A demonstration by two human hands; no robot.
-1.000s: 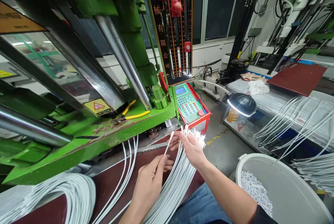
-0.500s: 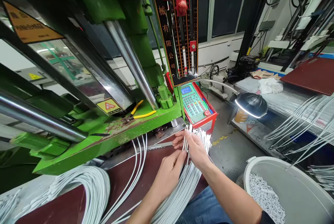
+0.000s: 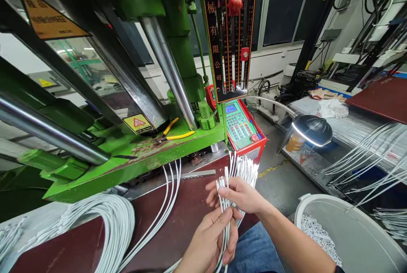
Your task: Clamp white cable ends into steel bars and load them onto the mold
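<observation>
Several white cables [image 3: 225,205] stand between my hands, their white plug ends pointing up. My left hand [image 3: 213,237] is closed round them lower down, thumb across the front. Just above, my right hand [image 3: 237,194] pinches the same cables near their tips. Behind my right hand, a larger bundle of white cables [image 3: 247,169] rests at the table edge with its ends fanned upward. Three white cables [image 3: 171,188] run out from under the green machine [image 3: 143,154] to the left of my hands.
A coil of white cables [image 3: 119,218] lies on the brown table [image 3: 181,222]. Pliers with yellow handles [image 3: 179,135] rest on the machine ledge. Beyond are a red control box [image 3: 259,143], a black lamp [image 3: 313,129] and a grey bin [image 3: 356,230] with small white pieces at right.
Both hands have come lower and nearer, with a few cables now apart from the larger bundle. The view has shifted slightly.
</observation>
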